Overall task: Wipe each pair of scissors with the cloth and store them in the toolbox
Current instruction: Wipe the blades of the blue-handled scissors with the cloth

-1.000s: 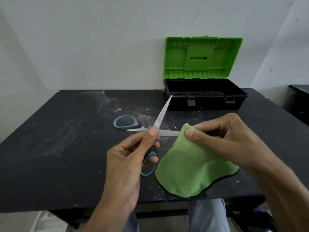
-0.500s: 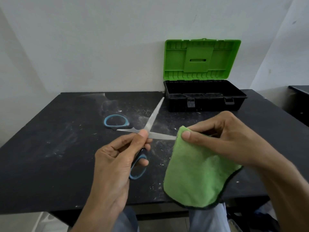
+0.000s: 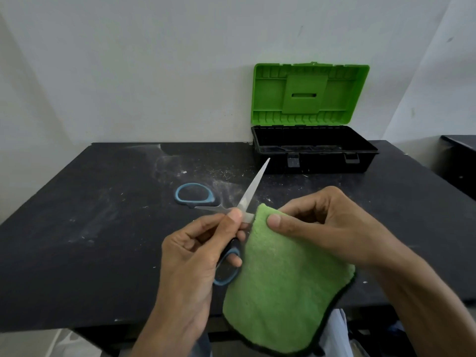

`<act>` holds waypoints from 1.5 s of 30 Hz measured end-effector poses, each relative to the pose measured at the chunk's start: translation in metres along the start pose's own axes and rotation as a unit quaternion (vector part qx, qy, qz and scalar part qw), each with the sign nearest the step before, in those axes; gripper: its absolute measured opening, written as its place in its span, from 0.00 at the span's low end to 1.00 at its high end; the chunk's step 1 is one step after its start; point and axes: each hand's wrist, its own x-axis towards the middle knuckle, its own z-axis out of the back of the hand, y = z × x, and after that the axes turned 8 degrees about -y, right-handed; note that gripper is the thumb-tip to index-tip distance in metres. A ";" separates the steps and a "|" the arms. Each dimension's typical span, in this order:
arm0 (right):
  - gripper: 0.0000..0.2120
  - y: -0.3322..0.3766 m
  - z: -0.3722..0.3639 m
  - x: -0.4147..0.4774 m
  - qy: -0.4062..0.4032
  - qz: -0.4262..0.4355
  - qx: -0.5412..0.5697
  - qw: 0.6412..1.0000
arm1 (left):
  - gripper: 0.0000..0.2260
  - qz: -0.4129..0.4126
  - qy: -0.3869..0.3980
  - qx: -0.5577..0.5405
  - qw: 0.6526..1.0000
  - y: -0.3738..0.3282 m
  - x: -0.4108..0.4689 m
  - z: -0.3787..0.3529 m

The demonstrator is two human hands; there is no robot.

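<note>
Left hand (image 3: 190, 256) is gripping the blue-handled scissors (image 3: 253, 186) near the pivot, thumb pressing on the blades' crossing and a finger passing through the lower handle loop. The scissors are standing spread wide above the tabletop (image 3: 90, 228): one blade is pointing up toward the toolbox (image 3: 314, 164), the other is running rightward into the green cloth (image 3: 280, 279).

Right hand (image 3: 322, 228) is pinching a fold of the cloth around that second blade, close to the pivot. The rest of the cloth is hanging limp past the tabletop edge.

The toolbox is sitting at the rear right, its green lid (image 3: 309, 94) standing open. Contents cannot be made out.

Assessment: the scissors are looking light and rigid, with smooth steel likely slippery under cloth. Holding at the handles or pivot is appearing safest, keeping fingers off the edge. The cloth is looking soft and compliant, so pinching it flat over the blade's faces is advised.
</note>
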 end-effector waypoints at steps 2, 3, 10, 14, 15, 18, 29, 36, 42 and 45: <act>0.11 0.000 -0.004 0.000 -0.017 0.004 0.012 1.000 | 0.05 0.001 0.003 0.002 1.000 0.002 0.002 -0.002; 0.11 0.000 -0.007 -0.001 -0.024 0.008 0.010 1.000 | 0.05 0.001 0.002 0.002 1.000 0.003 0.003 -0.002; 0.12 0.008 0.003 0.004 -0.017 0.024 -0.046 0.999 | 0.04 -0.019 -0.019 -0.018 0.999 -0.009 0.012 0.002; 0.13 0.007 0.002 0.003 -0.037 0.023 -0.050 0.998 | 0.04 -0.020 -0.017 -0.004 1.000 -0.006 0.011 -0.002; 0.13 0.006 -0.001 0.003 -0.040 0.029 -0.051 0.997 | 0.05 -0.016 -0.013 0.000 1.000 -0.004 0.010 -0.004; 0.12 0.007 -0.008 0.005 -0.019 0.047 -0.060 0.997 | 0.05 -0.004 0.004 0.008 1.000 -0.003 0.006 -0.008; 0.11 0.008 -0.003 0.008 -0.049 0.064 -0.077 0.994 | 0.07 0.008 -0.016 -0.017 1.000 -0.007 0.008 -0.004; 0.10 0.009 -0.001 0.009 0.004 0.044 -0.048 0.998 | 0.05 0.010 -0.014 -0.007 1.000 -0.013 0.009 0.003; 0.10 0.015 -0.009 0.010 -0.015 0.073 -0.043 0.996 | 0.05 -0.007 0.011 0.013 1.000 -0.012 0.008 -0.002; 0.10 0.017 -0.005 0.011 -0.003 0.068 -0.040 0.997 | 0.05 -0.022 0.006 0.011 1.000 -0.018 0.010 0.000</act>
